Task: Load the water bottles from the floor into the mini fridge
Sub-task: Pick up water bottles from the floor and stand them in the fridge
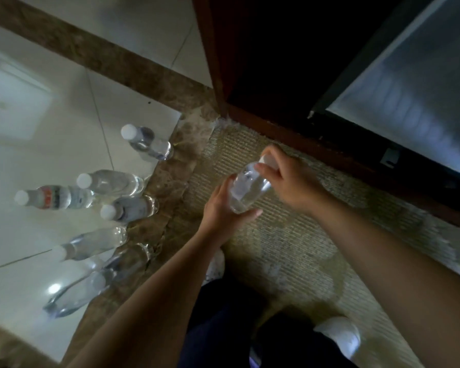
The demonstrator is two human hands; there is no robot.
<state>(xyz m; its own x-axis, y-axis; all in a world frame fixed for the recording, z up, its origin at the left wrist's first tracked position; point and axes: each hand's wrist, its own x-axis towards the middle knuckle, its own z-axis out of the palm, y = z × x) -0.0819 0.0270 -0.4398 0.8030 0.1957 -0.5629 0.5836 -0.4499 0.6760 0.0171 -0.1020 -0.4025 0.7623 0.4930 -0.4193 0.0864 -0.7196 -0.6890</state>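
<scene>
A clear water bottle (246, 188) with a white cap is held in the air over the beige rug. My left hand (222, 208) grips its lower body from the left and below. My right hand (284, 179) pinches its neck and cap from the right. Several more clear bottles with white caps stand on the white tile at the left, among them one at the far end (146, 142) and one with a red label (55, 197). The mini fridge (409, 83) is at the upper right, its frosted glass door showing.
A dark wooden cabinet opening (263, 49) lies beside the fridge, with a wooden sill (290, 136) along the rug's far edge. A brown marble strip (175, 181) separates tile from rug (290, 248). My white shoes (340, 335) and dark trousers are at the bottom.
</scene>
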